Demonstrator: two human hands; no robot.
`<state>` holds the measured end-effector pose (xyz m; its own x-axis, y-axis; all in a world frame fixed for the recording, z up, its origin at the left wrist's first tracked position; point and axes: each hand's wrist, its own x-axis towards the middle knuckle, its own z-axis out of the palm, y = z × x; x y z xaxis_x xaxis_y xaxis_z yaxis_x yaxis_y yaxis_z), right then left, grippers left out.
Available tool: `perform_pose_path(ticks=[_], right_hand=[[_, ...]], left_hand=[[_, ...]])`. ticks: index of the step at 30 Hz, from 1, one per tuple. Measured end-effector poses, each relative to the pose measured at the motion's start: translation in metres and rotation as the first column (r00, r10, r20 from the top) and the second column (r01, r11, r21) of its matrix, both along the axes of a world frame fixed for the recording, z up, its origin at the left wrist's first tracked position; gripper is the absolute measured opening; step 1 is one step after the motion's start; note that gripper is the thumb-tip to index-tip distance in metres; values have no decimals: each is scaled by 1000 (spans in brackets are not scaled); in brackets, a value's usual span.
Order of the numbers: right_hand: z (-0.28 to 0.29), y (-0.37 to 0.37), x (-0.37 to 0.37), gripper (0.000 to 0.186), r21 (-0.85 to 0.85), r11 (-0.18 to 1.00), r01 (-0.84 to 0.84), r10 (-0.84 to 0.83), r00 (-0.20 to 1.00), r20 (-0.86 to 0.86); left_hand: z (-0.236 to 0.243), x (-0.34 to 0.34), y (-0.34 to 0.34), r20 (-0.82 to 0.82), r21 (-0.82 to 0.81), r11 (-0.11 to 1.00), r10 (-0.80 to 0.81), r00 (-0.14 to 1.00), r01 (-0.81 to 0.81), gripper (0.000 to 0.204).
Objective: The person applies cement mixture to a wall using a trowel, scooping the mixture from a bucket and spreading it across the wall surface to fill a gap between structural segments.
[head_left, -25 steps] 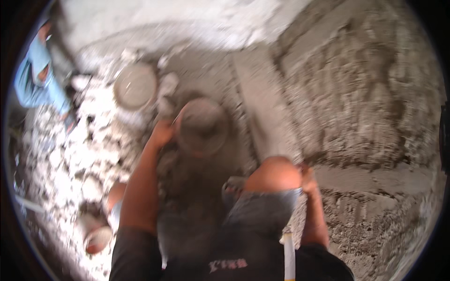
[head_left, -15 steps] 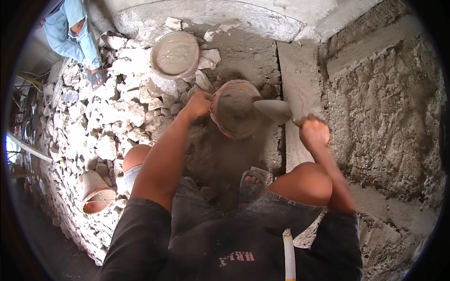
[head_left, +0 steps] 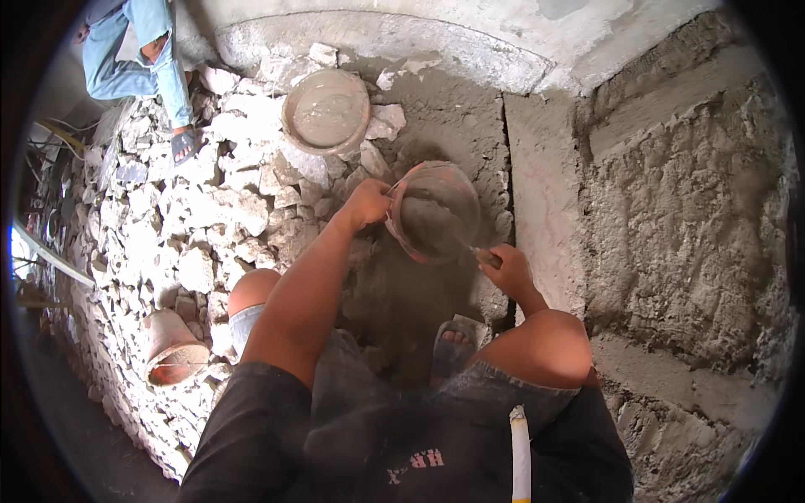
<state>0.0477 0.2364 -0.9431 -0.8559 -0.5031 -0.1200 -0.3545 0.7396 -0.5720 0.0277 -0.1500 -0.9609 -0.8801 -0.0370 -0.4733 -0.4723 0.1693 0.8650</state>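
In front of me a bucket point(head_left: 402, 240) stands tilted on the mortar-covered ground, with wet grey mortar point(head_left: 438, 211) inside. My left hand point(head_left: 369, 204) is closed at the bucket's left rim, around its wire handle. My right hand point(head_left: 508, 270) grips a trowel point(head_left: 485, 256) by the handle at the bucket's near right side. The trowel's blade reaches into the bucket and cannot be made out against the mortar.
A mortar-filled bucket point(head_left: 363, 124) stands farther back on broken stones point(head_left: 231, 205). Another bucket point(head_left: 164, 335) lies tipped at left. A rough mortared wall point(head_left: 679, 226) rises at right. At far left is a person in jeans point(head_left: 126, 71). A cigarette point(head_left: 521, 453) shows below.
My right hand has come left and nearer to me, bringing the trowel from beyond the bucket's right rim down into the bucket. My left hand keeps its hold on the bucket.
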Motion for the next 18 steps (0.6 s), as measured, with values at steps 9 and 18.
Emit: perform_pose_path(ticks=[9, 18], right_hand=[[41, 26, 5, 33, -97, 974, 206, -203, 979, 36], [256, 47, -14, 29, -179, 966, 187, -238, 914, -330]], left_hand=[[-3, 0, -6, -33, -23, 1000, -18, 999, 17, 19], [-38, -9, -11, -77, -49, 996, -83, 994, 80, 20]])
